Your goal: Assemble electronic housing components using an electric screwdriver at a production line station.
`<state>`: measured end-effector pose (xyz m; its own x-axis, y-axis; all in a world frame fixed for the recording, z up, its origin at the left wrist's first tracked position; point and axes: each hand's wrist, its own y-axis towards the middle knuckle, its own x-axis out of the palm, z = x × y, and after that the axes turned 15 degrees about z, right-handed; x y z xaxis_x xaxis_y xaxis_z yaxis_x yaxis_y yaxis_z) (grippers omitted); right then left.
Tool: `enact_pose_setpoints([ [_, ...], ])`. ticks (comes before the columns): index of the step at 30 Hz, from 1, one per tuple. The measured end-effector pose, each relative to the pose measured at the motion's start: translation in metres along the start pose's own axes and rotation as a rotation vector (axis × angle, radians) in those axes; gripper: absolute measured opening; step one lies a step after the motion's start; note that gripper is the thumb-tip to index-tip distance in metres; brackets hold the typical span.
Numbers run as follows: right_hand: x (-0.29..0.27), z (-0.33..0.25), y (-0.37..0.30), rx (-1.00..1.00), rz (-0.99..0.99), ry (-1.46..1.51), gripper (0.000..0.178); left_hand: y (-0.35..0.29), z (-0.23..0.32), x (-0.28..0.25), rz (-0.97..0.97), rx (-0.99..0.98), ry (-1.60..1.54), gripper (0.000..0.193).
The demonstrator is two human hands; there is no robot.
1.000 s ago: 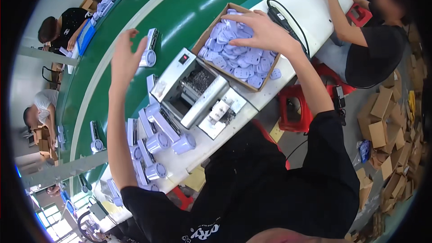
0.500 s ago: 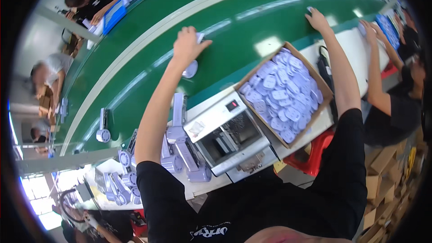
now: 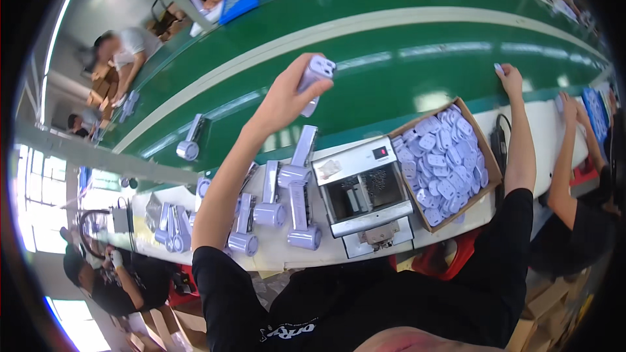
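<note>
My left hand (image 3: 287,94), over the green conveyor belt, is closed around a lavender plastic housing (image 3: 320,66). The housing's end face with dark openings is turned up, and part of its body shows below my fingers. Farther right, my right hand (image 3: 512,82) pinches a small pale lavender plastic piece (image 3: 499,68) over the belt's near side. Between my arms stands a silver metal machine (image 3: 353,161) with a red switch and an open compartment. Beside it, a cardboard box (image 3: 493,163) holds many small lavender plastic covers (image 3: 450,163).
Several long housings with round ends (image 3: 304,238) lie on the white bench left of the machine. Another housing (image 3: 188,150) rests on the green belt (image 3: 385,78). A black tool (image 3: 499,142) lies right of the box. Other people sit across the belt and on both sides.
My left hand has raised and turned the housing, bringing its end face into view. My right hand still pinches the small piece. The whole view has shifted and rotated.
</note>
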<state>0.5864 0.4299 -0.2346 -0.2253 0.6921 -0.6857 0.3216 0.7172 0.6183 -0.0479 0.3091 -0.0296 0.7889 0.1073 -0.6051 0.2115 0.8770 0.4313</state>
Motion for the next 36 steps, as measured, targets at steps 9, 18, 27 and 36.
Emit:
enact_pose_setpoints([
  [9,-0.032,-0.074,0.004,0.099,-0.005,0.194,0.023,-0.083,0.051,-0.037,0.203,-0.015,-0.462,0.039],
  [18,-0.117,-0.204,0.007,0.06,-0.016,0.419,0.024,-0.158,0.076,-0.024,0.449,0.03,-0.511,0.044],
  [27,-0.011,-0.09,0.008,0.046,-0.047,0.032,0.048,-0.221,0.076,-0.038,0.726,-0.113,-0.319,0.069],
  [36,-0.038,-0.125,0.007,-0.011,-0.239,0.345,0.022,-0.218,0.083,-0.021,0.521,-0.237,-0.428,0.06],
])
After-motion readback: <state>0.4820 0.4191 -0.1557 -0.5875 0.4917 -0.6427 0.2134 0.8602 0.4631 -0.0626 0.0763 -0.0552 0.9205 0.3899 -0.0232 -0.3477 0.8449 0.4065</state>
